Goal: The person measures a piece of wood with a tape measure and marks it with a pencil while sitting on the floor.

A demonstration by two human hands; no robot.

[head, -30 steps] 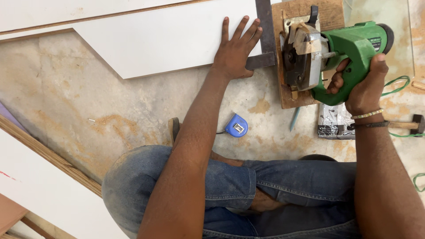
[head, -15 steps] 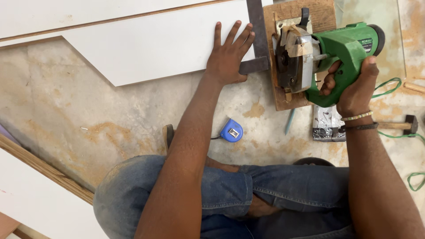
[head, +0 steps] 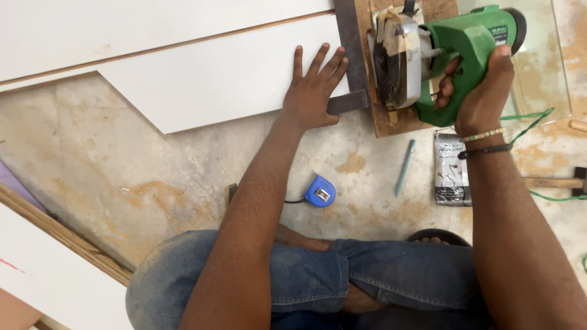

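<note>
Pressing flat on the white board [head: 232, 79], the left hand [head: 312, 95] has its fingers [head: 297, 61] spread apart, palm down near the board's lower right edge, with the thumb touching the dark metal square [head: 350, 61] that lies across the board's end. The right hand [head: 483, 85] has its fingers clamped around the handle of the green circular saw [head: 452, 55], whose silver blade guard faces the square and sits just beside its long arm. The saw rests on a brown wooden base plate [head: 391, 122] that touches the square's short leg. The white board lies on the stone floor [head: 92, 159], its lower edge cut at a slant towards the left, and a second white panel [head: 122, 30] lies alongside it further away. Near the person's knees [head: 306, 275], clad in blue jeans, a blue tape measure [head: 320, 190] lies on the floor, and a pale blue pen [head: 404, 167] lies just beside a dark printed packet [head: 451, 169]. At the right edge a hammer [head: 559, 181] rests near a green cord [head: 532, 116]. Beads and a dark band circle the right wrist. Another white panel with a wooden edge [head: 55, 235] lies at the lower left.
</note>
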